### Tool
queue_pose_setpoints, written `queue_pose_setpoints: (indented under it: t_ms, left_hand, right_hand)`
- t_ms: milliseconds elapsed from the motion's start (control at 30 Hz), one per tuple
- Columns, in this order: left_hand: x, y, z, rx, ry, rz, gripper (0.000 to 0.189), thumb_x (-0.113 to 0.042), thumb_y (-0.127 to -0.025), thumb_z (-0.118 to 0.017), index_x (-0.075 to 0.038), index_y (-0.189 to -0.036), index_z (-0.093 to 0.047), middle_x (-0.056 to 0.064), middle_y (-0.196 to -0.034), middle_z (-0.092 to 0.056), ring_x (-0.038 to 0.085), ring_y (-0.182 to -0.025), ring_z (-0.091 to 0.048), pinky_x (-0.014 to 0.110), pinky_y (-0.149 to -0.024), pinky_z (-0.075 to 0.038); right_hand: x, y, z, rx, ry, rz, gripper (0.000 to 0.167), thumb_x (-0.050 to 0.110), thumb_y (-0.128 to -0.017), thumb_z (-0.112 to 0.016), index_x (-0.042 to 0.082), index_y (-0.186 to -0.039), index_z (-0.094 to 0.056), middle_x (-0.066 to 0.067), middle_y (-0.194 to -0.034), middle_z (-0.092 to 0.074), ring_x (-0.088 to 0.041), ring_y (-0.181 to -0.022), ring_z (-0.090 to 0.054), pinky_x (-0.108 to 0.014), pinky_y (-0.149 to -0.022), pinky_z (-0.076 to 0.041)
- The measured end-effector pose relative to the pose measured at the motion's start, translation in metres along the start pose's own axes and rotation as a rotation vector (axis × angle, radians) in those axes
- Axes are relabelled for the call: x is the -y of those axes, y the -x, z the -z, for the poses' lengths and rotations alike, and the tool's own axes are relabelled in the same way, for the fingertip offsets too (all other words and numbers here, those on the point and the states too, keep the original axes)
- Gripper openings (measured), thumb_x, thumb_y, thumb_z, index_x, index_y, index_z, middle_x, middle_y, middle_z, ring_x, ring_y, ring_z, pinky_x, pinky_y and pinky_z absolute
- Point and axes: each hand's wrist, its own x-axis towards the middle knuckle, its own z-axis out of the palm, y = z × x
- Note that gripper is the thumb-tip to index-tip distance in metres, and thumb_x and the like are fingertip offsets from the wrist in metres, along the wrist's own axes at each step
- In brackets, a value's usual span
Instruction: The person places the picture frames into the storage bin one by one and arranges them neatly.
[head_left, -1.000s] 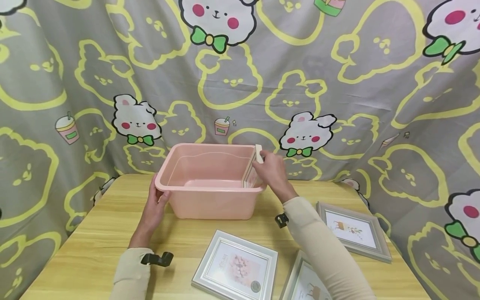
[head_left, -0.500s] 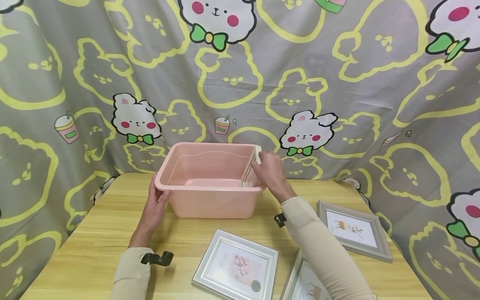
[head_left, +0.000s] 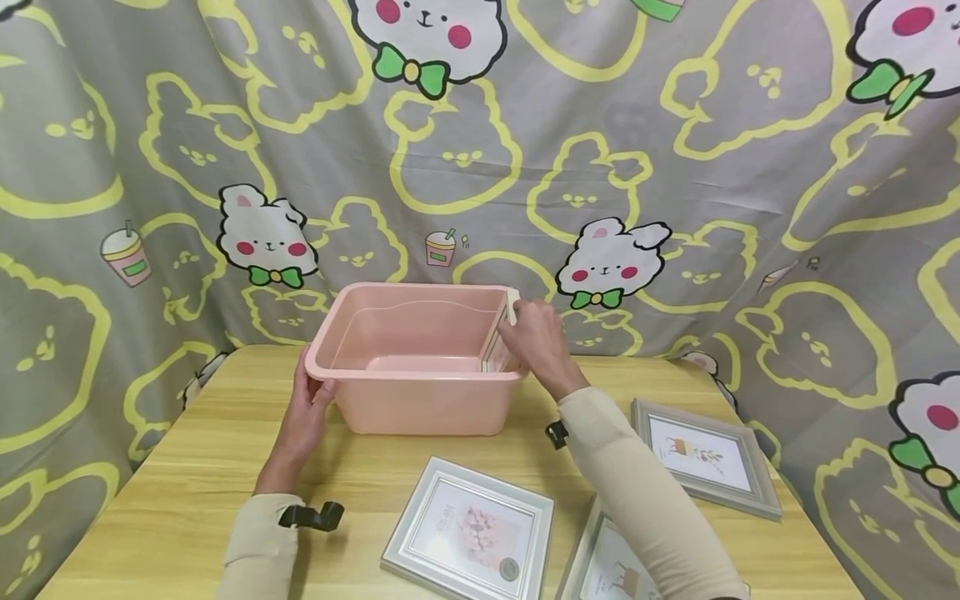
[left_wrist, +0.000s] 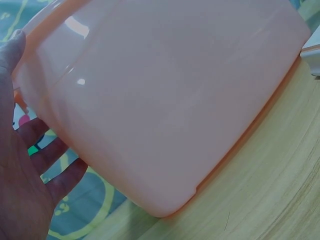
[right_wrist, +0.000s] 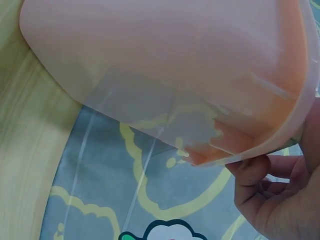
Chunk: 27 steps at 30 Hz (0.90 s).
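Right hand (head_left: 542,342) on a picture frame (head_left: 497,340) inside the pink tub (head_left: 420,407), left hand (head_left: 303,412) at the other end

The tub sits on a wooden table (head_left: 367,492), its opening facing up. The frame stands on edge inside, along the right end, with its pale upper corner level with the rim. Whether its lower edge touches the tub floor is hard to tell.

The right hand's fingers are curled, holding the frame's upper edge at the right rim; the wrist view shows them bent close together beside the lip. The left hand grips the near left corner of the tub, thumb on the front side and fingers spread along the end wall.

Nearer the person, a silver frame (head_left: 472,529) lies flat, its print showing pink blossom. To its right, another frame (head_left: 611,562) is partly covered by the right sleeve (head_left: 645,492). Farther right, a grey-brown frame (head_left: 705,457) lies face up, with a deer print. Behind the table hangs a grey curtain (head_left: 453,179) with yellow outlines and white rabbits
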Motion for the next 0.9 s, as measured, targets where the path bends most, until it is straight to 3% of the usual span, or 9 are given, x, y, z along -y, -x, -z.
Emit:
queue_pose_setpoints:
  t_ms: [300,700,900]
  left_hand:
    - [0.002,0.0,0.001,0.004,-0.031,0.02,0.069,-0.022,-0.104,-0.041,-0.033,-0.155,0.003,0.013,-0.16,-0.02,0.033,-0.143,-0.025,0.003,-0.094,-0.031]
    - [0.0,-0.001,0.0,0.0,-0.023,0.018,0.069,-0.02,-0.104,-0.042,-0.032,-0.156,0.002,0.013,-0.16,-0.02,0.034,-0.144,-0.024,0.003,-0.093,-0.031]
    - [-0.001,0.0,0.0,0.004,-0.014,0.015,0.069,-0.02,-0.104,-0.042,-0.032,-0.156,0.003,0.013,-0.16,-0.019,0.034,-0.144,-0.023,0.002,-0.093,-0.031]
  right_hand:
    - [0.002,-0.003,-0.001,0.039,0.007,-0.022,0.026,0.024,-0.085,-0.061,0.001,-0.095,-0.068,-0.015,-0.089,-0.061,-0.027,-0.079,-0.059,-0.038,-0.065,-0.052]
    - [0.003,0.001,0.003,0.065,-0.009,-0.044,0.028,0.025,-0.085,-0.061,0.0,-0.096,-0.068,-0.015,-0.09,-0.059,-0.028,-0.08,-0.057,-0.038,-0.065,-0.052]
    - [0.001,0.007,0.004,0.073,0.032,-0.006,0.04,0.03,-0.088,-0.058,0.0,-0.114,-0.066,-0.019,-0.104,-0.062,-0.031,-0.092,-0.059,-0.044,-0.076,-0.054]
